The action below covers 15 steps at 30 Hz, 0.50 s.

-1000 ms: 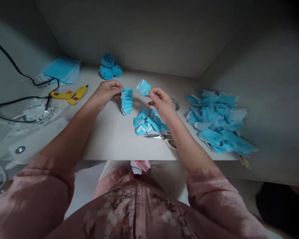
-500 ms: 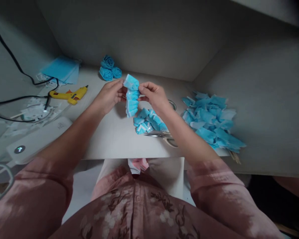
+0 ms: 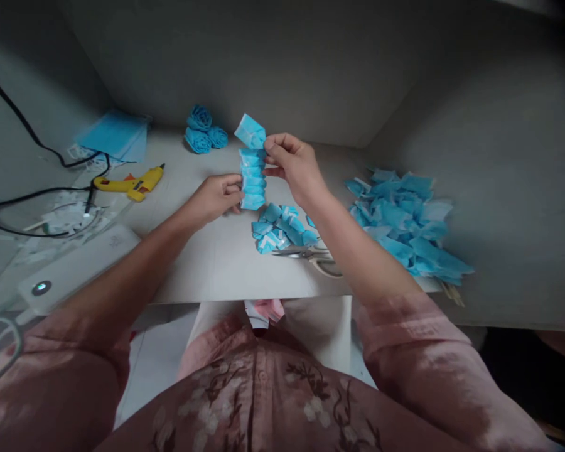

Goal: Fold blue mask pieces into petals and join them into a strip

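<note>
A: What is the left hand [image 3: 220, 194] doing?
B: Its fingers grip the left edge of the pleated, light-blue fabric strip [image 3: 253, 181], low down, above the pale flat tabletop [image 3: 207, 267].
A: And the right hand [image 3: 292, 160]?
B: Thumb and fingers pinch the corner of a small, folded, light-blue fabric square [image 3: 249, 130], tilted at the strip's top end. I can't tell whether the two are joined.
A: So the hands are apart?
B: Yes, one on either side of the strip.
A: What lies nearby?
B: A small pile of folded blue fabric pieces [image 3: 280, 227], just beside metal scissors with pale handles [image 3: 327, 267]. Three round, blue fabric roses [image 3: 199, 140] sit farther back, left of the square.
</note>
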Each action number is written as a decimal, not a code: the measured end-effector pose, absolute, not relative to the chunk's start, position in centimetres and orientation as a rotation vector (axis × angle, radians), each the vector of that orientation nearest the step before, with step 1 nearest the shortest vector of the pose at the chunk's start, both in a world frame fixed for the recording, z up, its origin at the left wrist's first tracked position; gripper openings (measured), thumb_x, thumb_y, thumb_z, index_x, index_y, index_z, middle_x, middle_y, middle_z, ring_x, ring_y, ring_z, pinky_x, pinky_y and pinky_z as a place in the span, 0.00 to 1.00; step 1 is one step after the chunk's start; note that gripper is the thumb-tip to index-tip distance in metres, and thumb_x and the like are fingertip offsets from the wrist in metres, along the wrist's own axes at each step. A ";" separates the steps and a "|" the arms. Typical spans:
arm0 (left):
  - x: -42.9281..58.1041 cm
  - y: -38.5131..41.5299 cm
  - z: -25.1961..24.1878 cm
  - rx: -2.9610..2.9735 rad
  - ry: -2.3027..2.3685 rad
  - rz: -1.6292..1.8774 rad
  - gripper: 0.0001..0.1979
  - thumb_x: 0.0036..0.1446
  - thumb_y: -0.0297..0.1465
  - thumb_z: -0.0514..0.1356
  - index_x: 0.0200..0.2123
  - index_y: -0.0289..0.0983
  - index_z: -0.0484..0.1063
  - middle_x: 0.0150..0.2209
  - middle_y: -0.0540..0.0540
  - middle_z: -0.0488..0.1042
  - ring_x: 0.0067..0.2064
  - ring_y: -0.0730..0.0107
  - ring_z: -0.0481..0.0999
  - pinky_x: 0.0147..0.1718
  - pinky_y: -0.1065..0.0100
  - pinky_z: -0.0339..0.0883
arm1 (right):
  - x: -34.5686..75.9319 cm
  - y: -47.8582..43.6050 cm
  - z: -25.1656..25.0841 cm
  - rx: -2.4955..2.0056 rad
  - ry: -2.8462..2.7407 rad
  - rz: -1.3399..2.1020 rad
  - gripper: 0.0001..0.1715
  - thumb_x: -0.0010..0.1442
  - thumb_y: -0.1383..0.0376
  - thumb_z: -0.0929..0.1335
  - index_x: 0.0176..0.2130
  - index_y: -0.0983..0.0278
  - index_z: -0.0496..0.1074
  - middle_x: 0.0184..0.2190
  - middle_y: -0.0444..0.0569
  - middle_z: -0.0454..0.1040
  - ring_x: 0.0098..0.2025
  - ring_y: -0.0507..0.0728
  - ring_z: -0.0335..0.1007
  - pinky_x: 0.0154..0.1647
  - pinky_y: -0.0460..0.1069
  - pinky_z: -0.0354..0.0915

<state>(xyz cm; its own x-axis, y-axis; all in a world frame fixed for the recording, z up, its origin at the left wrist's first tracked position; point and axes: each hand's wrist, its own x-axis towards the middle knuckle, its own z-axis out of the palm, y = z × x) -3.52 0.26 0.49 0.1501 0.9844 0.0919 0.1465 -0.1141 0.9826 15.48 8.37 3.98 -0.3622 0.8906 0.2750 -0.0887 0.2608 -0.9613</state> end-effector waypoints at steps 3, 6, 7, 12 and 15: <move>-3.8 0.8 0.0 1.345 1.152 1.161 0.12 0.52 0.35 0.73 0.37 0.35 0.81 0.29 0.47 0.80 0.28 0.72 0.77 0.30 0.73 0.74 | 16.6 8.6 4.6 -0.757 -1.570 1.149 0.24 0.64 0.43 0.74 0.42 0.60 0.74 0.42 0.45 0.79 0.50 0.54 0.78 0.40 0.46 0.76; -4.3 1.2 -0.7 1.228 1.095 1.264 0.13 0.54 0.35 0.72 0.41 0.34 0.81 0.34 0.44 0.83 0.33 0.69 0.81 0.34 0.71 0.77 | 18.1 8.4 4.5 -0.763 -1.677 1.133 0.27 0.62 0.40 0.75 0.41 0.60 0.75 0.39 0.45 0.79 0.47 0.53 0.77 0.37 0.44 0.74; -4.4 1.3 -0.9 1.208 1.079 1.295 0.14 0.54 0.35 0.72 0.43 0.35 0.81 0.35 0.44 0.84 0.35 0.68 0.82 0.35 0.70 0.77 | 18.4 8.1 4.1 -0.756 -1.750 1.199 0.27 0.60 0.41 0.76 0.39 0.60 0.75 0.37 0.45 0.79 0.43 0.53 0.76 0.35 0.44 0.73; -4.7 1.5 -2.2 1.198 1.032 1.363 0.17 0.57 0.37 0.72 0.47 0.35 0.81 0.37 0.45 0.84 0.38 0.64 0.84 0.39 0.66 0.79 | 18.4 6.5 1.3 -0.707 -2.031 1.502 0.23 0.55 0.48 0.79 0.33 0.64 0.76 0.27 0.43 0.75 0.30 0.49 0.68 0.32 0.46 0.66; -4.8 1.3 -2.6 1.224 1.025 1.353 0.17 0.58 0.37 0.72 0.48 0.35 0.81 0.37 0.45 0.84 0.38 0.64 0.84 0.40 0.65 0.79 | 18.1 6.1 0.1 -0.737 -2.006 1.499 0.18 0.55 0.53 0.77 0.32 0.64 0.76 0.26 0.41 0.74 0.29 0.49 0.65 0.33 0.47 0.64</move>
